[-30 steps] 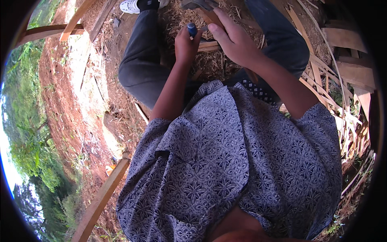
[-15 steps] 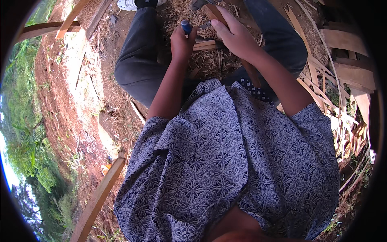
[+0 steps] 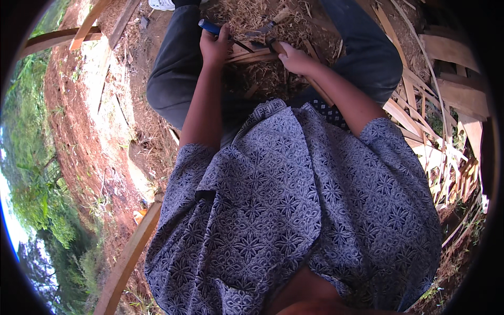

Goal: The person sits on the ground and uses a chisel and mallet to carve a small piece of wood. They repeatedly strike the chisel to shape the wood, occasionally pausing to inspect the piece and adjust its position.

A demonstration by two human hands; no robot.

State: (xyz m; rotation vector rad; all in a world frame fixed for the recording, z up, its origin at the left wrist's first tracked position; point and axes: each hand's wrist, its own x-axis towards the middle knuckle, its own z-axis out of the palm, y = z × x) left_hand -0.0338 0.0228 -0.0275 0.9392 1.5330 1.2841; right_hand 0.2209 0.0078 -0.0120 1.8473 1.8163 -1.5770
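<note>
My left hand (image 3: 213,50) is closed around a blue-handled tool (image 3: 209,26) with a dark, narrow metal shaft pointing right. Whether it is a chisel or a screwdriver I cannot tell. My right hand (image 3: 298,61) grips a hammer (image 3: 277,47) close to its dark head; its long wooden handle runs back under my forearm toward my lap. The hammer's head is close to the tip of the blue-handled tool, and I cannot tell if they touch. Below both tools lie pale wood pieces (image 3: 247,56). Just beyond them, a knife (image 3: 261,30) with a curved blade rests on the shavings.
My bent legs (image 3: 178,79) flank the work spot on ground strewn with wood shavings (image 3: 236,13). Split wood strips (image 3: 412,118) and boards (image 3: 449,52) are piled at the right. Wooden poles (image 3: 128,257) stand at the left, by a reddish earth slope (image 3: 79,131).
My left hand has moved left, tilting the blue-handled tool so its shaft shows. My right hand has lowered toward me with the hammer, uncovering the knife on the ground.
</note>
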